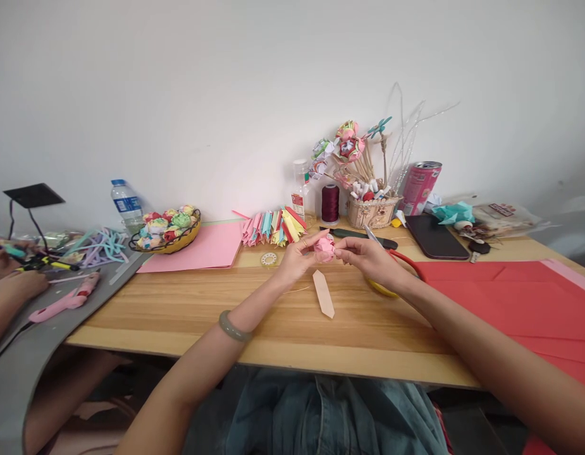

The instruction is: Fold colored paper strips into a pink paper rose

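A small pink paper flower (324,245) is held above the table, between my two hands. My left hand (301,254) has its thumb and fingers closed round the flower's left side. On the right side, the fingertips of my right hand (361,254) pinch at the flower's edge; whether they grip the paper itself or a fine thread is too small to tell. Below the hands a pale paper strip with pointed ends (324,294) lies on the wood. Scissors with red and yellow handles (382,289) lie partly hidden under my right hand and forearm.
Folded paper strips (273,229), a maroon thread spool (330,204) and a basket of paper flowers (372,213) stand along the wall. A phone (437,237) and red paper (491,303) lie right. Left are a flower bowl (178,243), a pink glue gun (67,300) and another person's hands (19,285).
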`<state>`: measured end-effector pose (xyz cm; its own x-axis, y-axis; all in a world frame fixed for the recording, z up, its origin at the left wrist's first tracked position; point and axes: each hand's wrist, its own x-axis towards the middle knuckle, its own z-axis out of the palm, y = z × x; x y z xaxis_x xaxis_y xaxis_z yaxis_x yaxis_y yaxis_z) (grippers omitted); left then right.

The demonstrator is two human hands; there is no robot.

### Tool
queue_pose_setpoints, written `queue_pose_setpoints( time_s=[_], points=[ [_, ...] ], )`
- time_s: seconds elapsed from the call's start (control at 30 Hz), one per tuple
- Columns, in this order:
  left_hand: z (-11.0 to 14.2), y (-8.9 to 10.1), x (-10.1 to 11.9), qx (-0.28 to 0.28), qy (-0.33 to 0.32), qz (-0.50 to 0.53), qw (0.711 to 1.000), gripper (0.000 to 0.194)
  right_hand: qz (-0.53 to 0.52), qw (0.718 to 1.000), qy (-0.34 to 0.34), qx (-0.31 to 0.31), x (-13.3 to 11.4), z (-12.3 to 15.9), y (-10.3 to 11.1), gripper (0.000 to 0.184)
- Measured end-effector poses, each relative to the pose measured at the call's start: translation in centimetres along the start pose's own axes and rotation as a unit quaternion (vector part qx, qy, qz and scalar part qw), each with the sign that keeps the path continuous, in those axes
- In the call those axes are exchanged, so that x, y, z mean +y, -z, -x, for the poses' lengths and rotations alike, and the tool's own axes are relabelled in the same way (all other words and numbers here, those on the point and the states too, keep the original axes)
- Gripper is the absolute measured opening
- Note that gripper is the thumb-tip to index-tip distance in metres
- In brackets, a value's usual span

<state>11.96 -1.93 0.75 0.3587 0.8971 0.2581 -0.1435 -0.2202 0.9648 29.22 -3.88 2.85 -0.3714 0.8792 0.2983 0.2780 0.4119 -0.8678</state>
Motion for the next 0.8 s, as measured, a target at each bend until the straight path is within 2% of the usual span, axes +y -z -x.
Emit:
queue_pose_setpoints(
  time_s=[0.17,0.4,0.8],
  points=[
    [0.0,0.06,-0.17,0.001,-0.017,0.011,1.0,0.049,-0.003,1.0,-0.012,0.0,-0.02,0.15,-0.08,0.029],
    [0.19,-0.23,0.36,0.009,0.025,0.054,0.998,0.052,-0.026,0.999,-0.017,0.01,-0.35,0.3,-0.25,0.029],
    [0.08,-0.2,0.03,-0.002,0.031,0.078,0.996,0.049,-0.043,0.999,-0.024,0.003,-0.7,0.28,-0.26,0.03]
  ],
)
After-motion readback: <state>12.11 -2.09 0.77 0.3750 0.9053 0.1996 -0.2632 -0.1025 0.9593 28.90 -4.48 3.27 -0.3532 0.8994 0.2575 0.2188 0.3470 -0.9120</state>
